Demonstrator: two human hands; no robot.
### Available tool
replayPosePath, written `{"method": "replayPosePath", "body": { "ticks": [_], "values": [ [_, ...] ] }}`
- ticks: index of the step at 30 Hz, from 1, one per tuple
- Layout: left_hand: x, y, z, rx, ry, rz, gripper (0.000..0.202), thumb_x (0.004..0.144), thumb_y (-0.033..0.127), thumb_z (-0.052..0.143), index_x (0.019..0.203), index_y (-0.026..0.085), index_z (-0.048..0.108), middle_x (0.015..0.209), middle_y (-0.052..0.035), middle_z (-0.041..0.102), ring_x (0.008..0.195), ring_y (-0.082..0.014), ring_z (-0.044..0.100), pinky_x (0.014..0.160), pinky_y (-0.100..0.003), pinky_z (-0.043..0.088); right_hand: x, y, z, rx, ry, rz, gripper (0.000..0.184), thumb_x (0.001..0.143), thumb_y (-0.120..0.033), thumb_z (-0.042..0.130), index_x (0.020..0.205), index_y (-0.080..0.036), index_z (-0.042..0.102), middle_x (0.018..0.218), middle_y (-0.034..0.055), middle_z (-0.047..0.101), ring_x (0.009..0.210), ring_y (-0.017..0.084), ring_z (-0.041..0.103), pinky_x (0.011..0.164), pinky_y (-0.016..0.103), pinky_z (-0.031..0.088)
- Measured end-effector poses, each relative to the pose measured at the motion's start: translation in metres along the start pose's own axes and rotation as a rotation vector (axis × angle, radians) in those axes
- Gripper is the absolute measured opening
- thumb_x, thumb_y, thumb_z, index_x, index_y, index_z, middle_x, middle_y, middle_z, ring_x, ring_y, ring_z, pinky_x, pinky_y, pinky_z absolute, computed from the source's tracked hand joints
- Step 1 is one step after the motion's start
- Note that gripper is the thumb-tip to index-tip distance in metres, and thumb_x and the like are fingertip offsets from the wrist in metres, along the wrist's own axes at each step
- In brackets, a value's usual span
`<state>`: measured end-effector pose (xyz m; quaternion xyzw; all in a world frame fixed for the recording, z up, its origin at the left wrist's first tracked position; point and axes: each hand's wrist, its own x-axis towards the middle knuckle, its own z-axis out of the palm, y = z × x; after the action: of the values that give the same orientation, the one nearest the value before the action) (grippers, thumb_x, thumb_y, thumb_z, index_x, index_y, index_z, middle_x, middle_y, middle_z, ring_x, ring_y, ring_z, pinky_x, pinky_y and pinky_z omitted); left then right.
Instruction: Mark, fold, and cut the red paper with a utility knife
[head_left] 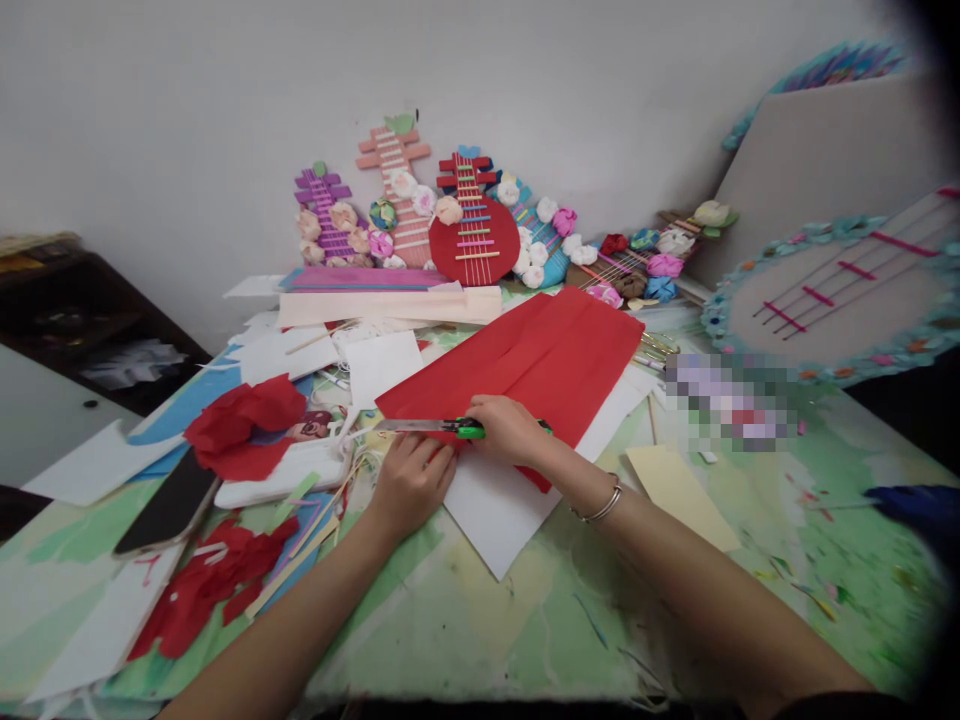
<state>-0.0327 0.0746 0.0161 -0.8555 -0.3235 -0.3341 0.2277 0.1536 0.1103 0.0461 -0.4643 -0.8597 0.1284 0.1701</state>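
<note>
My right hand (511, 430) is closed round green-handled scissors (439, 427), whose blades point left along the near edge of a large red paper sheet (547, 355). My left hand (409, 483) rests just below the blades, fingers curled and pressing on the red paper's near corner. A white sheet (499, 510) lies under the red one. A silver bracelet (604, 505) circles my right wrist.
Crumpled red paper (244, 425) and red scraps (206, 590) lie at left beside a dark phone (169, 510). Paper guitar crafts with flowers (472, 225) lean on the wall. A round craft board (847, 300) stands at right. A yellow card (679, 490) lies near my right forearm.
</note>
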Motion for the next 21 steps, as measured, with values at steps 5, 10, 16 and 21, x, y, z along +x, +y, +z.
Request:
{"method": "replayPosePath", "body": {
  "ticks": [5, 10, 16, 21],
  "values": [
    [-0.0002, -0.0003, 0.0054, 0.013, 0.016, 0.000, 0.014, 0.087, 0.016, 0.054, 0.082, 0.018, 0.067, 0.075, -0.0066, 0.067, 0.072, -0.0209, 0.058, 0.069, -0.037, 0.049, -0.0013, -0.0016, -0.0009, 0.053, 0.001, -0.041, 0.008, 0.078, -0.022, 0.055, 0.071, -0.018, 0.058, 0.077, 0.0009, 0.053, 0.063, 0.011, 0.043, 0.050, 0.025, 0.021],
    [-0.0025, -0.0004, 0.0085, -0.001, 0.036, -0.020, 0.016, 0.088, 0.018, 0.054, 0.080, 0.017, 0.067, 0.073, -0.0067, 0.067, 0.070, -0.0209, 0.060, 0.068, -0.036, 0.049, -0.0033, -0.0039, 0.0024, 0.018, 0.014, -0.050, 0.005, 0.077, -0.020, 0.056, 0.073, -0.018, 0.058, 0.079, 0.0014, 0.054, 0.065, 0.011, 0.043, 0.050, 0.024, 0.020],
    [-0.0038, -0.0020, 0.0074, -0.014, 0.020, -0.019, 0.017, 0.089, 0.019, 0.053, 0.084, 0.018, 0.069, 0.075, -0.0065, 0.069, 0.069, -0.0208, 0.063, 0.071, -0.037, 0.050, -0.0050, -0.0012, 0.0018, -0.069, 0.005, -0.044, 0.008, 0.078, -0.015, 0.055, 0.071, -0.018, 0.057, 0.077, 0.0005, 0.053, 0.060, 0.011, 0.039, 0.050, 0.026, 0.017],
    [-0.0049, -0.0034, 0.0065, -0.031, 0.016, 0.003, 0.018, 0.090, 0.020, 0.052, 0.084, 0.018, 0.069, 0.076, -0.0069, 0.070, 0.071, -0.0215, 0.064, 0.073, -0.038, 0.051, -0.0079, 0.0006, -0.0033, -0.065, -0.021, -0.067, 0.013, 0.081, -0.024, 0.055, 0.069, -0.018, 0.057, 0.077, 0.0012, 0.053, 0.060, 0.011, 0.040, 0.051, 0.026, 0.018]
  ]
}}
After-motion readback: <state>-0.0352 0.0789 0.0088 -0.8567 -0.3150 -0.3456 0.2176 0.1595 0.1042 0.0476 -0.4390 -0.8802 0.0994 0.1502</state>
